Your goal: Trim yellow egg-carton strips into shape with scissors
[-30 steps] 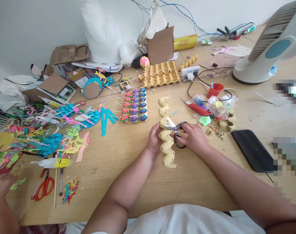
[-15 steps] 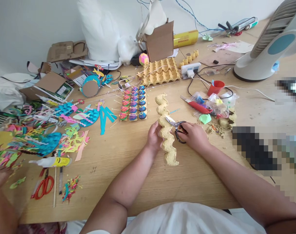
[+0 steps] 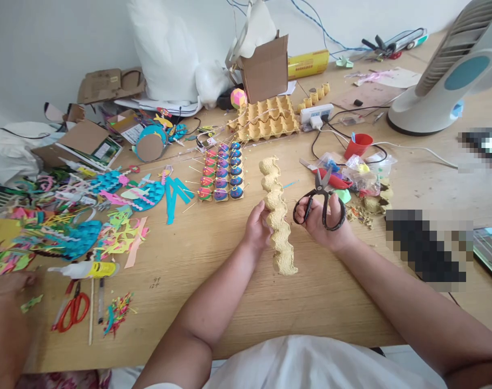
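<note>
Moved since the earlier frame: black-handled metal scissors (image 3: 322,188), swung clear of the long, bumpy, tan pulp egg-carton strip (image 3: 275,216), with the right hand (image 3: 330,229) rolled palm-up. Found the strip over the pale wood-grain tabletop (image 3: 213,292), running lengthwise toward the far side, gripped at its left edge by the left hand (image 3: 257,227), with the thumb visible and the other fingers mostly hidden behind. Found right-hand fingers hooked through 2 handle loops, 2 blades slightly parted and pointing away.

Noted 3 lines of painted, pin-studded domes (image 3: 221,173) left of the strip.

Judged possible: a nicked left finger, if closing blades near the hidden grip; torn or bent pulp, if squeezing hard at 1 edge; dropped scissors, if relaxing the palm-up hold; toppled pins, if swinging the strip left.
</note>
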A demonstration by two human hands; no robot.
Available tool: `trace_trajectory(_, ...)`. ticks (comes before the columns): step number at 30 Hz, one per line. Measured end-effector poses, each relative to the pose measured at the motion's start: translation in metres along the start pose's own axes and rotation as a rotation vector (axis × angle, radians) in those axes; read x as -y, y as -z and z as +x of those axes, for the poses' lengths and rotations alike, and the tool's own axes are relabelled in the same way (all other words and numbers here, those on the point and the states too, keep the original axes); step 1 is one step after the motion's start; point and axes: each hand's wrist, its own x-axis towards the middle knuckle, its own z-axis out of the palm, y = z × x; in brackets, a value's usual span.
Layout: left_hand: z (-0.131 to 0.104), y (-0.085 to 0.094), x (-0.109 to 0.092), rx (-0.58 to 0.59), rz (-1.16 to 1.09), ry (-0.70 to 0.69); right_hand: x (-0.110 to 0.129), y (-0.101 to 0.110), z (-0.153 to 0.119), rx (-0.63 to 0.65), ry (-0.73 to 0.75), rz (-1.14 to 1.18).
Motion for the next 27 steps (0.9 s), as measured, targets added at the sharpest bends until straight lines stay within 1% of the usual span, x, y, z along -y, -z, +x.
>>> trace_trajectory(2, 0.001, 0.003, 0.000, 0.011, -0.002, 0.019, -0.005, 0.002, -0.001, 0.021, 0.083, -0.100)
trace_trajectory(4, 0.001, 0.005, 0.000, 0.034, 0.011, 0.043, -0.010, 0.005, -0.003, 0.060, 0.192, -0.296)
trace_trajectory(6, 0.000, 0.006, 0.000, 0.045, 0.024, 0.048, -0.012, 0.008, -0.005, 0.020, 0.235, -0.531)
trace_trajectory(8, -0.001, 0.004, 0.000, 0.032, 0.031, 0.019, -0.011, 0.011, -0.007, -0.025, 0.283, -0.741)
trace_trajectory(10, -0.003, 0.001, -0.001, 0.007, 0.038, -0.031, -0.009, 0.012, -0.008, -0.061, 0.342, -0.910)
trace_trajectory(12, -0.004, -0.001, -0.002, -0.014, 0.044, -0.062, -0.007, 0.013, -0.007, -0.074, 0.384, -1.031)
trace_trajectory(16, -0.003, 0.001, -0.003, -0.017, 0.019, -0.080, -0.004, 0.014, -0.004, -0.039, 0.377, -1.169)
trace_trajectory(21, 0.003, 0.010, -0.001, 0.043, -0.072, -0.099, -0.004, 0.012, -0.003, 0.030, 0.340, -1.253)
trace_trajectory(24, 0.003, 0.012, 0.000, 0.062, -0.104, -0.083, -0.003, 0.011, -0.005, 0.024, 0.346, -1.281)
trace_trajectory(27, 0.002, 0.011, 0.001, 0.062, -0.095, -0.088, -0.002, 0.010, -0.006, 0.013, 0.363, -1.301)
